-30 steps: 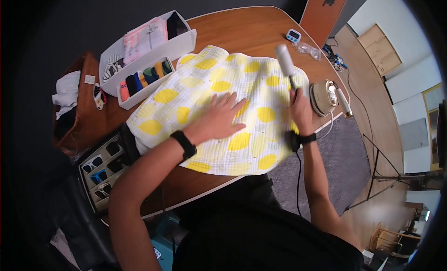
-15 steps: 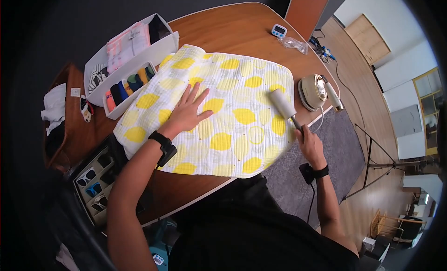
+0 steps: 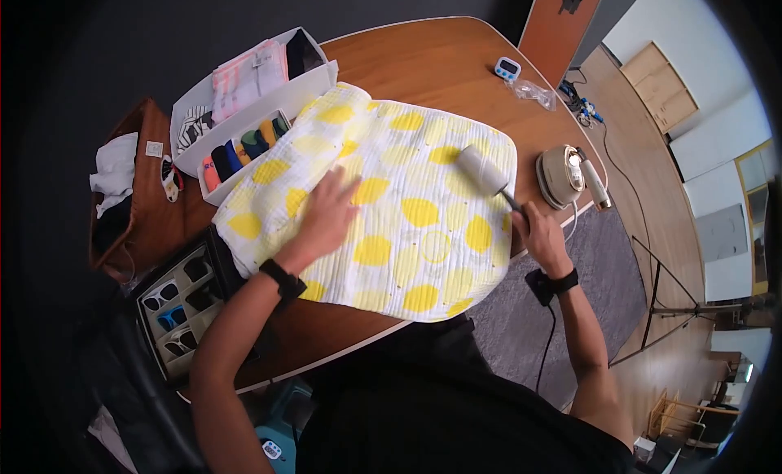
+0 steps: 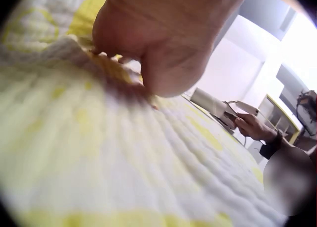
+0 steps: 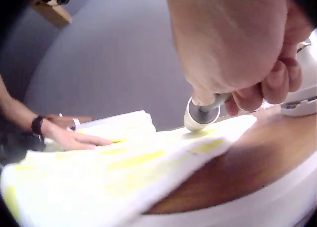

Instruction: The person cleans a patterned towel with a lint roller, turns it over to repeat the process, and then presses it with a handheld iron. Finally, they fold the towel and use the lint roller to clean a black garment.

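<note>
A white quilted cloth with yellow lemon prints is spread over the wooden table and overhangs its front edge. My right hand grips the dark handle of a lint roller, whose pale cylinder lies against the cloth on its right part. In the right wrist view, the end of the roller sits at the cloth, with fingers curled round the handle. Slightly blurred in the head view, my left hand rests on the cloth's left part with fingers extended. Seen from the left wrist, the cloth is creased near that hand.
A cream garment steamer stands right of the cloth, and a small timer lies farther back. On the left are a white box of folded clothes, a narrow box of rolled socks, a brown bag and a sunglasses case.
The lint roller has come down from above the cloth's right side onto it, and has since shifted slightly inward. My left hand has moved left across the cloth.
</note>
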